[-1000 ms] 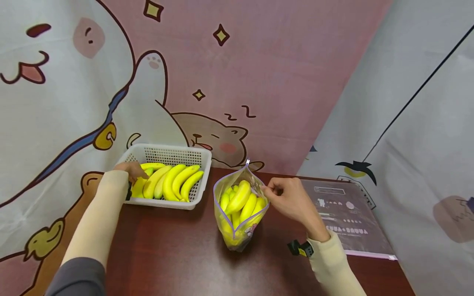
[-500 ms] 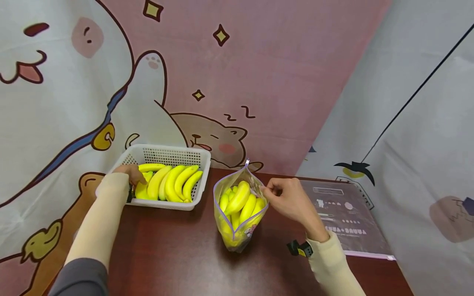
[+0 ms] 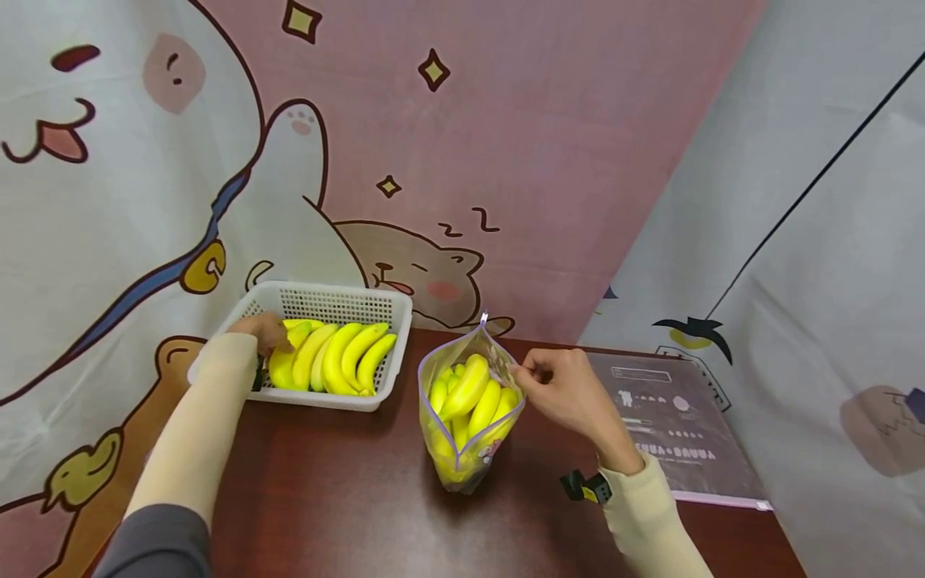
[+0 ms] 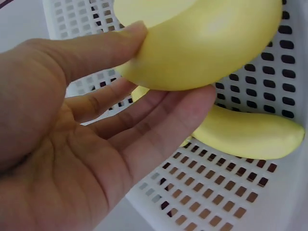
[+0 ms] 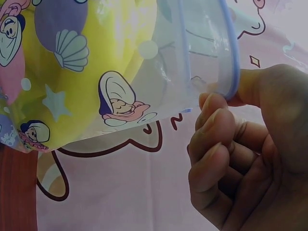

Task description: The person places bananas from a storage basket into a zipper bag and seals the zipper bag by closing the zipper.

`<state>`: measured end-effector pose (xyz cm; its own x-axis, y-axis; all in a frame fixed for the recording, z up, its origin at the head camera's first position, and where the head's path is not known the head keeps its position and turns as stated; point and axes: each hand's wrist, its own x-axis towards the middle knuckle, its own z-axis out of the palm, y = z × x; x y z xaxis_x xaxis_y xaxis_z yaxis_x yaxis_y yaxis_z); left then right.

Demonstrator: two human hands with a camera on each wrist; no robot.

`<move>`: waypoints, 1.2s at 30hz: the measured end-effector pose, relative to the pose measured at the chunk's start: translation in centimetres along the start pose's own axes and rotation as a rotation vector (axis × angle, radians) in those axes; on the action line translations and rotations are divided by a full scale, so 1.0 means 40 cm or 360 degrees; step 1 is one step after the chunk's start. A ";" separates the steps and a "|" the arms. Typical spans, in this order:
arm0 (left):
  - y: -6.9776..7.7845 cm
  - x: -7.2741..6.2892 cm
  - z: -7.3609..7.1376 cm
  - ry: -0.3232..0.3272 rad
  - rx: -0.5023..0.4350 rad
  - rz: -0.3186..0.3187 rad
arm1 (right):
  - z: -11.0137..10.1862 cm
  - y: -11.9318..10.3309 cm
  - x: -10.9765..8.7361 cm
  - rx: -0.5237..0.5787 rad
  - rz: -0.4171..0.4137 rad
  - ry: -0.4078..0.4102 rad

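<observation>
My left hand [image 3: 258, 332] had 1 banana [image 4: 207, 53] pinched, thumb on its side, fingertips under, at the left end of the white basket [image 3: 321, 398]. Banana lay to the right of those fingers; long axis seemed to run roughly front to back, far tip leaning right. Open bag [image 3: 462, 474] stood further right, near the basket, not touching. My right hand [image 3: 571, 393] was nearer the bag, finger and thumb gripping its right rim, no banana there.
</observation>
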<state>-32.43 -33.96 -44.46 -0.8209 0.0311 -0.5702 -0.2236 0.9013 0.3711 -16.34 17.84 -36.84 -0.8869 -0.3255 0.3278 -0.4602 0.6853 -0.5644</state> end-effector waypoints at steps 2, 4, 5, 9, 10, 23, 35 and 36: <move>0.005 -0.006 -0.002 0.0014 -0.0051 0.0012 | 0.000 0.001 -0.001 0.0003 -0.0006 0.0002; 0.014 -0.013 -0.004 0.0042 -0.0087 0.0029 | -0.001 0.002 -0.002 0.0002 -0.0014 0.0001; 0.018 -0.016 -0.007 0.0058 -0.0109 0.0041 | -0.001 0.002 -0.002 0.0003 -0.0017 0.0000; 0.050 -0.026 -0.009 0.0131 -0.0192 0.0071 | -0.003 0.007 -0.003 0.0008 -0.0027 0.0014; 0.059 -0.029 -0.010 0.0149 -0.0202 0.0076 | -0.003 0.009 -0.002 0.0007 -0.0030 0.0018; 0.154 -0.106 0.005 0.0359 -0.0194 0.0320 | 0.000 0.012 0.003 0.0012 -0.0042 0.0010; 0.265 -0.212 0.031 0.0493 -0.0218 0.0512 | 0.004 0.010 0.005 0.0020 -0.0050 0.0010; 0.276 -0.222 0.031 0.0495 -0.0229 0.0534 | 0.004 0.009 0.005 0.0018 -0.0053 0.0013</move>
<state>-26.95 -23.76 -36.23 -0.9736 0.1592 -0.1634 0.0279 0.7938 0.6075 -16.67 17.91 -37.10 -0.8708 -0.3424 0.3527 -0.4897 0.6668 -0.5618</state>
